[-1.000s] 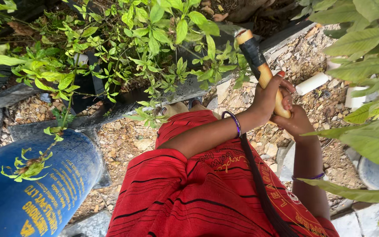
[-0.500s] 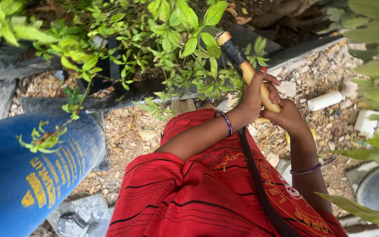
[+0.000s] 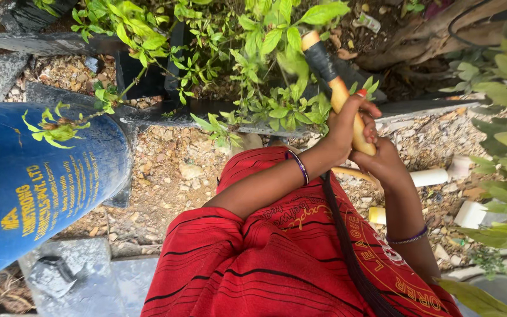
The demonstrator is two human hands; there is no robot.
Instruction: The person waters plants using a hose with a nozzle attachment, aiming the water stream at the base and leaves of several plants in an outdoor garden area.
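Tilted wooden tool handle (image 3: 342, 97) (black tape near its top) among green leaves

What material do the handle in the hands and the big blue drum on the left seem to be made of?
Handle: probably wood, pale yellow-tan, smooth and worn, with a band of black wrap, perhaps tape or rubber, near the top end. The left hand and right hand both grip it.
Blue drum: most likely plastic, a smooth rounded wall with a soft sheen and yellow print; painted metal cannot be ruled out.

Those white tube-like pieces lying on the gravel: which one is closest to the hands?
The long white cylinder lying on its side just right of the right hand. The other white pieces sit farther right, toward the leaves, away from both hands.
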